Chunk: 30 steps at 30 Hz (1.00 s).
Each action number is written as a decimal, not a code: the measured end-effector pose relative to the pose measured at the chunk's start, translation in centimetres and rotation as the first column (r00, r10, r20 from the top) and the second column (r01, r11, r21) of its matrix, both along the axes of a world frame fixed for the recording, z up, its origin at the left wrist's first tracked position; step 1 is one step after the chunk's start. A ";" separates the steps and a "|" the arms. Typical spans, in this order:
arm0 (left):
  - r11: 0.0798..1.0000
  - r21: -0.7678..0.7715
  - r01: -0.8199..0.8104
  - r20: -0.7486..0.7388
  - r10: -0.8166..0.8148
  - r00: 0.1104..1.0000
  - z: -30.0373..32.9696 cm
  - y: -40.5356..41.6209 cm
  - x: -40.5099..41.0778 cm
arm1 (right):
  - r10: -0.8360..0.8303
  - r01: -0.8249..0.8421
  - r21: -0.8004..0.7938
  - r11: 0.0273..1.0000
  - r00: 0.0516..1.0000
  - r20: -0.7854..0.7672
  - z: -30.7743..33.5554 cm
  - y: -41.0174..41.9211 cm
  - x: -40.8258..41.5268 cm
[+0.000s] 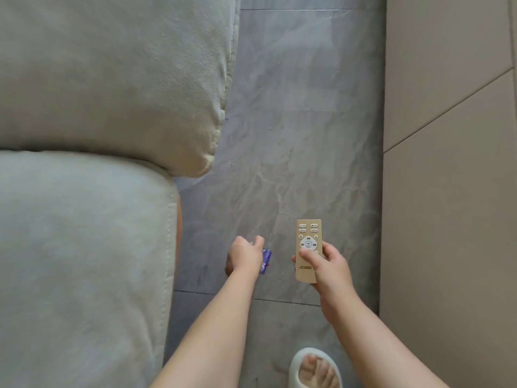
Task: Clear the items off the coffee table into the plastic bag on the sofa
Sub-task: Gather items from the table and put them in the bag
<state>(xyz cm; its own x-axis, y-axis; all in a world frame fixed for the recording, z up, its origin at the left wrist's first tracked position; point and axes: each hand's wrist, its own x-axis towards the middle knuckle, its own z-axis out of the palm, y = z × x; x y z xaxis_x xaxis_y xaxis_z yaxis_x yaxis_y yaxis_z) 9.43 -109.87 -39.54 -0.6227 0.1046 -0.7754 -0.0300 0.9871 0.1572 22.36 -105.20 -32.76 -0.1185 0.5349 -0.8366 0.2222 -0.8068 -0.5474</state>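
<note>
Slipper (314, 369) lowest; right hand (331, 266) grips remote (307, 249); left hand (246, 256) holds packet (266, 260).

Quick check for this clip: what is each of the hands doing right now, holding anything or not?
Left hand: fingers curled round a small blue packet, mostly hidden.
Right hand: grips a beige remote control, thumb on its face.

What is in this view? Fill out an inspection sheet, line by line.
Surface: grey marbled floor tiles; no coffee table seen.
Job's things: gold rectangular remote control and small blue-and-white packet, both held; plastic bag not seen.
Clutter: nothing seen.
Grippers: right hand grips the remote, thumb on its face; left hand holds the packet.
Cables: nothing seen.
Surroundings: pale grey fabric sofa at left, beige panel at right, white slipper below.
</note>
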 end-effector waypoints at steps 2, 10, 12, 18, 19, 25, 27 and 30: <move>0.994 0.088 -0.057 0.085 0.050 0.995 3.5 -0.2 0.9 | 0.001 -0.001 0.012 1.000 1.000 0.028 2.6 -0.2 0.6; 0.878 0.242 -0.414 0.352 0.318 0.880 18.8 -2.8 0.8 | 0.122 -0.125 0.053 0.991 0.991 0.054 17.6 -0.5 -1.3; 0.815 0.291 -0.501 0.433 0.355 0.829 24.1 -3.4 -0.8 | 0.178 -0.178 0.076 0.981 0.984 0.006 22.5 -0.9 -3.4; 0.666 0.365 -0.650 0.535 0.421 0.732 38.4 -7.9 -6.9 | 0.262 -0.254 0.071 0.965 0.955 -0.142 34.5 -4.4 -10.2; 0.629 0.382 -0.677 0.538 0.444 0.716 40.1 -9.1 -8.1 | 0.283 -0.276 0.067 0.959 0.947 -0.155 35.9 -5.3 -11.2; 0.481 0.434 -0.761 0.466 0.603 0.647 46.4 -17.4 -15.8 | 0.466 -0.464 0.049 0.885 0.875 -0.131 40.9 -11.6 -18.4; 0.447 0.438 -0.780 0.429 0.659 0.618 47.2 -19.9 -18.3 | 0.502 -0.507 0.003 0.862 0.852 -0.148 41.4 -13.5 -21.0; 0.443 0.411 -0.797 0.398 0.699 0.594 46.6 -22.5 -21.3 | 0.533 -0.548 -0.051 0.835 0.828 -0.173 41.2 -15.7 -24.4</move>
